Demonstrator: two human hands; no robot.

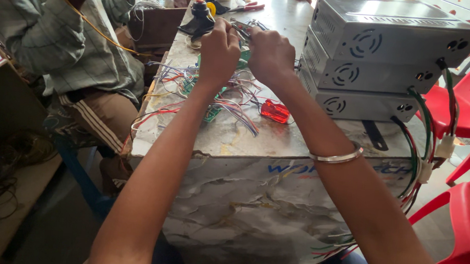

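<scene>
A seated person in a checked shirt (57, 31) is at far left. On the marble-topped table (257, 134), the left hand (219, 51) and right hand (270, 54) pinch thin coloured wires (232, 100) between closed fingers. A red-handled screwdriver (275, 111) lies just right; stacked grey metal boxes (377, 59) stand farther right.

We look down and forward from a single head-worn camera, close over our own forearms, along a marble-topped table (235, 132) toward the person (67, 38) seated at its left.
</scene>
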